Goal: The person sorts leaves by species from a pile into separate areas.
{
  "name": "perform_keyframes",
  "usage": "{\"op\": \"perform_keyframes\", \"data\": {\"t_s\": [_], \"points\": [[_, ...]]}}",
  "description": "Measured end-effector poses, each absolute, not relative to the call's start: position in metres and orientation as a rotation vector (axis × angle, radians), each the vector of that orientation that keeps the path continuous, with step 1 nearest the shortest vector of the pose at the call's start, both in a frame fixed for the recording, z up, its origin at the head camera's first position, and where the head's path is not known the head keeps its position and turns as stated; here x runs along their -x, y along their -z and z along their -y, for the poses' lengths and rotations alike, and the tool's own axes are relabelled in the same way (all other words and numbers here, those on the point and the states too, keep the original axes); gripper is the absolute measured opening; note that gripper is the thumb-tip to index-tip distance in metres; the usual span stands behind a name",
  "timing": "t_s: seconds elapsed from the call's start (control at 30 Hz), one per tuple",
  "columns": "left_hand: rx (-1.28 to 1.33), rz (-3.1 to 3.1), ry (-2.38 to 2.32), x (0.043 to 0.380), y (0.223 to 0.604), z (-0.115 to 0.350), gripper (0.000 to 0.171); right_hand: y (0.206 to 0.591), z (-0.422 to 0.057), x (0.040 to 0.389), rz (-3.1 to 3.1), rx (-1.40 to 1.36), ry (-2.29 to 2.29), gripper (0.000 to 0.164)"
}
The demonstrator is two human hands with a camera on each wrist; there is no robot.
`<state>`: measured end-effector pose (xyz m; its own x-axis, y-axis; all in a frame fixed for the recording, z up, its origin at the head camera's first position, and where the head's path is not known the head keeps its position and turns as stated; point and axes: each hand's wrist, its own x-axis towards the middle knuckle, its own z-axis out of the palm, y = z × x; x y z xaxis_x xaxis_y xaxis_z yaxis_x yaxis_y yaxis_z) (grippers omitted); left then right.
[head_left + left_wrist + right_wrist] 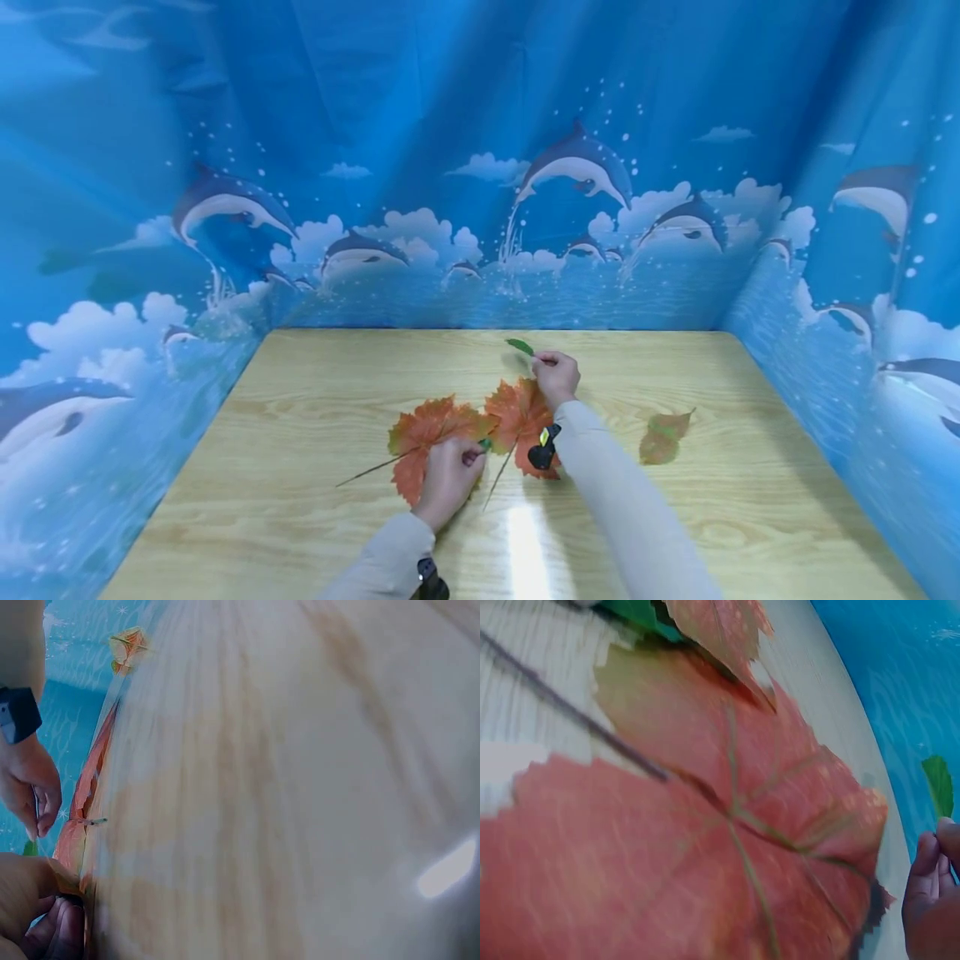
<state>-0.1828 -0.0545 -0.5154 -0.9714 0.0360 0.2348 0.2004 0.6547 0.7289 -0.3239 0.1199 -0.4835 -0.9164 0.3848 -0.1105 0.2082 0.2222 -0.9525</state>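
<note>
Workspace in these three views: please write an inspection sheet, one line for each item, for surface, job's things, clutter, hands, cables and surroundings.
Surface: light wooden table, with a bright glare patch near the front.
Job's things: two orange maple leaves with long stems, the left leaf and the middle leaf, side by side; a small green leaf on a thin stem.
Clutter: one brown-green leaf lying apart on the right.
Hands: left hand rests on the left leaf with fingers curled at it; right hand pinches the stem of the small green leaf, above the middle leaf.
Cables: nothing seen.
Surroundings: blue dolphin cloth on three sides.
</note>
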Motion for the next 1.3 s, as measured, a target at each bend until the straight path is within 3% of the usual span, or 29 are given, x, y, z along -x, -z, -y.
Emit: {"op": "perform_keyframes", "data": {"t_s": [0.67,1.3], "points": [[0.222,2.630,1.183,0.184,0.516,0.052,0.005,0.493,-0.107,0.325,2.231,0.742,-1.909,0.025],[0.217,2.615,1.207,0.181,0.516,0.055,0.005,0.502,-0.107,0.322,2.223,0.847,-1.765,0.010]]}}
